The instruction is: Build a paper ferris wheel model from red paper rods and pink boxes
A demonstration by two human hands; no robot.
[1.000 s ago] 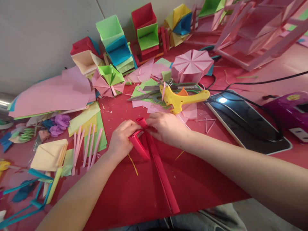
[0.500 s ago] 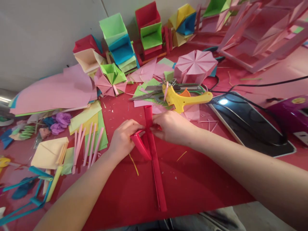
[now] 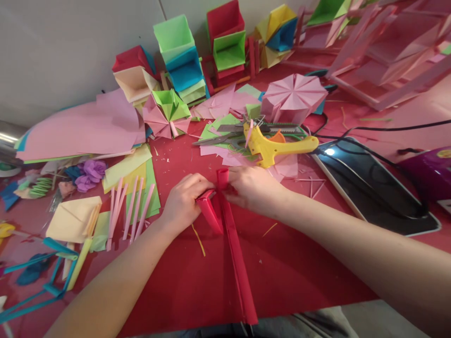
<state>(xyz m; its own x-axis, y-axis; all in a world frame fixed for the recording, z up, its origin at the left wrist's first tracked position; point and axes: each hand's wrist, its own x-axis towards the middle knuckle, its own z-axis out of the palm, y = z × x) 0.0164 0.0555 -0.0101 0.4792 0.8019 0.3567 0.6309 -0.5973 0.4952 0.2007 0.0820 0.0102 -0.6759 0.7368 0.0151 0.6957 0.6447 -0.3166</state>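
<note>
My left hand (image 3: 183, 203) is closed on the bent part of a red folded paper strip (image 3: 210, 216), which angles down toward the middle. Just to the right, my right hand (image 3: 256, 188) pinches the upper part of a long red paper strip (image 3: 240, 265). The long strip runs from between my hands down to the table's near edge, and its top end sticks up past my fingers. Both pieces come close together at my fingertips; whether they are joined there is hidden.
A yellow glue gun (image 3: 278, 148) lies on paper scraps beyond my hands, beside scissors (image 3: 220, 140). To the right is a black tablet-like device (image 3: 373, 188) with cables. Pink paper strips (image 3: 136, 211) and cream folded paper (image 3: 72, 218) lie left. Colourful paper boxes (image 3: 185, 70) line the back.
The long red strip has slid toward me, its near end lower and further right, with less of its top showing above my hands. The view has shifted slightly.
</note>
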